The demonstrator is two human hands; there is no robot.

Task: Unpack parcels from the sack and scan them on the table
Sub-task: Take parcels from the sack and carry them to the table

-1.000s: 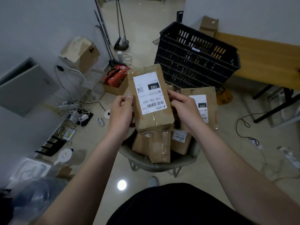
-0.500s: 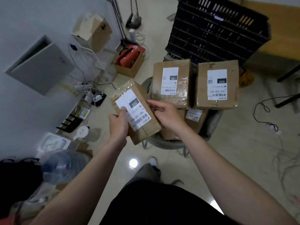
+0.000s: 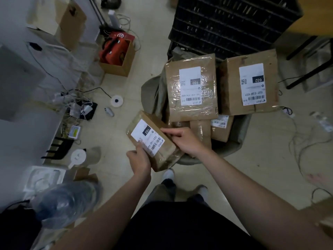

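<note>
Big black crate (image 3: 234, 24) at the back, with a corner of the wooden desk (image 3: 317, 17) at far right. In front of it the sack (image 3: 154, 100) is open and pretty full. The 032 parcel (image 3: 248, 83) and 160 parcel (image 3: 191, 91) lie side by side on top, labels up, with a few smaller ones poking out underneath. The 102 parcel (image 3: 153, 141) is out, held just left of the sack over the floor, label up. Left hand (image 3: 139, 160) grips its near end, thumb on the label; right hand (image 3: 187, 141) clasps the far edge. Early days I reckon: one parcel lifted, not scanned yet as far as I can tell, most of the sack left.
</note>
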